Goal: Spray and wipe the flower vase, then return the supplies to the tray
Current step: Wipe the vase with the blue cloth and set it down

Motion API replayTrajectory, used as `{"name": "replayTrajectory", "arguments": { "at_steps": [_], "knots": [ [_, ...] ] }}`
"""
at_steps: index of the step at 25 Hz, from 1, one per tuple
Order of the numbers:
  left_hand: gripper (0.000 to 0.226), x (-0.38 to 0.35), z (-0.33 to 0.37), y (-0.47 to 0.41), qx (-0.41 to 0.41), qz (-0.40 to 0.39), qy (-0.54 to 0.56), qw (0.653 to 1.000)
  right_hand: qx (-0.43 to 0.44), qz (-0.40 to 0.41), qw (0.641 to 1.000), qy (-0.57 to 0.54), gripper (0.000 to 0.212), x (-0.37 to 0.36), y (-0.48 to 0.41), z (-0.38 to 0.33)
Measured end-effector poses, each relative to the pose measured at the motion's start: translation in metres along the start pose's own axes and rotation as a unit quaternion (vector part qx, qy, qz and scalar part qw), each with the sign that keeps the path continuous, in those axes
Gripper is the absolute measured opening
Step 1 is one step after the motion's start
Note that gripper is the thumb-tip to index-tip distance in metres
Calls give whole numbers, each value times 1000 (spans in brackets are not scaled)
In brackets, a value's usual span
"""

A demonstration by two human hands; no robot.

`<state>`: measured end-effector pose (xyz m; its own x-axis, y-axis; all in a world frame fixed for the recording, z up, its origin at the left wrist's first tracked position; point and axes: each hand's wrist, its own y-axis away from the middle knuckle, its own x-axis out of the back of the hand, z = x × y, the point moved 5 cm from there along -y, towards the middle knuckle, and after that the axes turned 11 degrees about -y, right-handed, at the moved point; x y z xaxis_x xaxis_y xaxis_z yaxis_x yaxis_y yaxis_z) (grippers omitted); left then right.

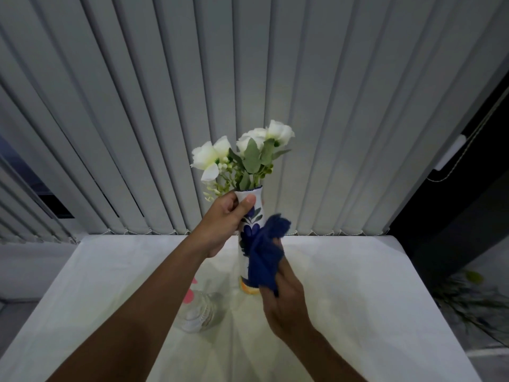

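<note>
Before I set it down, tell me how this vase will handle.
The vase is tall and narrow, with flowers spreading above its rim, so it probably tips easily. It looks like glazed ceramic, so it is likely slick and breakable. The left hand grips its neck while the right hand presses the cloth against its side, which likely steadies it.

pale grey vertical slat blinds point(248, 92) fill the back, hanging to the far edge of the desk covered in white cloth point(358, 299). gap in blinds at left shows dark window point(52, 205). at right, white plastic blind cord weight point(450, 153) on a thin cord against a dark panel point(454, 216). lower right, off the desk, blurred green leafy plant point(468, 296). small pink spots point(189, 295) on the cloth, unclear what.
</note>
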<state>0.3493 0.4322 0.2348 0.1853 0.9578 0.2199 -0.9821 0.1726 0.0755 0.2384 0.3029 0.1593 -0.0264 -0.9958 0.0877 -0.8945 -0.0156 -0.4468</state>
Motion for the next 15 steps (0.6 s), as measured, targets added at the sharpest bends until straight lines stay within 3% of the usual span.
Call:
{"name": "replayTrajectory", "arguments": {
  "at_steps": [3,5,8,11,13,15],
  "knots": [
    [22,-6,9,2,-24,-22,-11,999,-13,66,998,14,45,8,-46,-15],
    [15,-6,13,2,-40,-10,0,999,19,60,996,58,45,8,-54,-18],
    [15,-3,15,2,-47,44,22,998,125,-44,975,176,60,-1,-24,-6],
    [14,-3,15,1,-41,64,27,997,193,-145,914,324,52,-9,20,18],
    [13,-5,15,3,-37,53,8,998,184,-149,921,309,51,-7,22,19],
    [14,-6,16,4,-41,37,-12,998,151,-101,960,211,52,-4,6,0]
  ]
}}
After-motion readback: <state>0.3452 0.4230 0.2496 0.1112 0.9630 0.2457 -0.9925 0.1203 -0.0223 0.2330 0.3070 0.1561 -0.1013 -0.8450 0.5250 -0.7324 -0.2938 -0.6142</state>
